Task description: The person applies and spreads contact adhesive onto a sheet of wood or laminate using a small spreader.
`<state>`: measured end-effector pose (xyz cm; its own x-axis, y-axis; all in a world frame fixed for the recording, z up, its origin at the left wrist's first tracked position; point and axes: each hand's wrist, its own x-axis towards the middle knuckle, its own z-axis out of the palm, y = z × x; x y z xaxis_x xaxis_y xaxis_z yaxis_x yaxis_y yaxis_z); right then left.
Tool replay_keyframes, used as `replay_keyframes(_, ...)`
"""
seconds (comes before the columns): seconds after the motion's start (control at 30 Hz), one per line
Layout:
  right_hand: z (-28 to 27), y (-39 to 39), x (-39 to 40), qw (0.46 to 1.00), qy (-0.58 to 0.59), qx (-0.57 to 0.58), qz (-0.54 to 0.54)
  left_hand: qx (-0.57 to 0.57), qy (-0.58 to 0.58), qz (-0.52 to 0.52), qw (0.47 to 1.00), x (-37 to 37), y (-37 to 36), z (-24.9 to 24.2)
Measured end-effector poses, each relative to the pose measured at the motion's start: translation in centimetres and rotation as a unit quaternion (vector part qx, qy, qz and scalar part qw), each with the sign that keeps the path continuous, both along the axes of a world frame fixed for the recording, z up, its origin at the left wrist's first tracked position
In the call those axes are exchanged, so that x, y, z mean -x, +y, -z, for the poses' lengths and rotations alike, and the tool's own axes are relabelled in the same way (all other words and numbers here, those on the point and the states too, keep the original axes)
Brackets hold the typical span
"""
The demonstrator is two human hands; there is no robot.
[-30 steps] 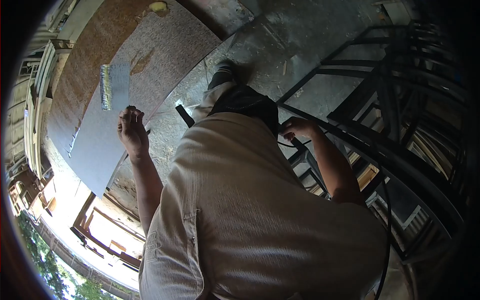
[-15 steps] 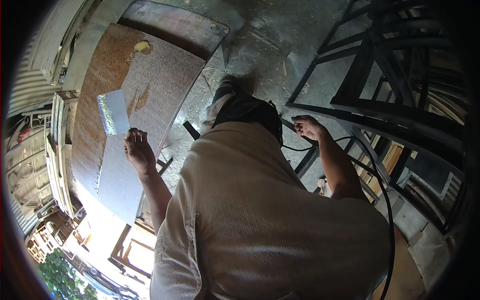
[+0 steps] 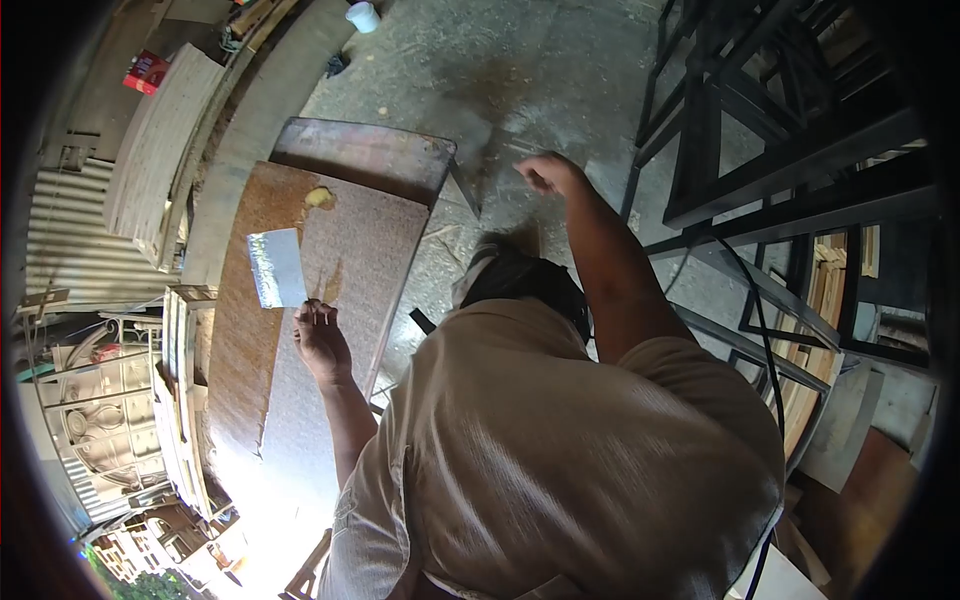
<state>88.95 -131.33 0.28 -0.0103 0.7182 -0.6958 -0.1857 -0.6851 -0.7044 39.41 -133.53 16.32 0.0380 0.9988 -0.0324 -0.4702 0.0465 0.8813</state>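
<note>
My left hand (image 3: pixel 325 345) is closed on a corner of a flat, pale rectangular spreader (image 3: pixel 278 268). A rough, yellowish-white smear runs along the spreader's far edge. Below it lies a large board (image 3: pixel 385 240), with a wet-looking brown area on the left and a speckled grey-pink surface on the right. Near the board's top sits a yellowish lump (image 3: pixel 319 197). My right hand (image 3: pixel 545 174) is stretched forward over the concrete floor, its fingers loosely bent and slightly apart. Nothing shows in it.
Black metal frames (image 3: pixel 700 150) stand on the right, with a dark cable (image 3: pixel 765 330) passing them. Stacked boards (image 3: pixel 165 155) lie at the far left. A white bucket (image 3: pixel 362 16) stands at the top. Beyond the board is another panel (image 3: pixel 375 145).
My right hand has swung forward and left from beside the black frame. My left hand still holds the spreader over the board. The view has shifted, showing more floor ahead.
</note>
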Motion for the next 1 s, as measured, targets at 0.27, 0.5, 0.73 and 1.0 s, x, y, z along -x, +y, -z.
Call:
replay_keyframes(0.27, -34.5, 18.7, 9.5, 0.848, -0.066, -0.463, -0.25, -0.068, 0.019, -0.006, 0.998, -0.8, -0.7, -2.1)
replay_keyframes(0.5, -49.9, 11.8, 14.0, 0.577, -0.407, -0.414, -0.574, -0.047, -0.022, -0.077, 0.996, -1.0, -2.1, -1.0)
replay_keyframes(0.73, -42.9, -0.6, 4.9, 0.729, -0.356, -0.325, -0.486, 0.007, -0.015, -0.115, 0.993, -0.4, -4.3, 2.5)
replay_keyframes(1.0, -25.1, -16.0, -0.5, 0.914, -0.059, -0.401, 0.01, 0.05, 0.004, -0.016, 0.999, -4.9, -0.6, 1.8)
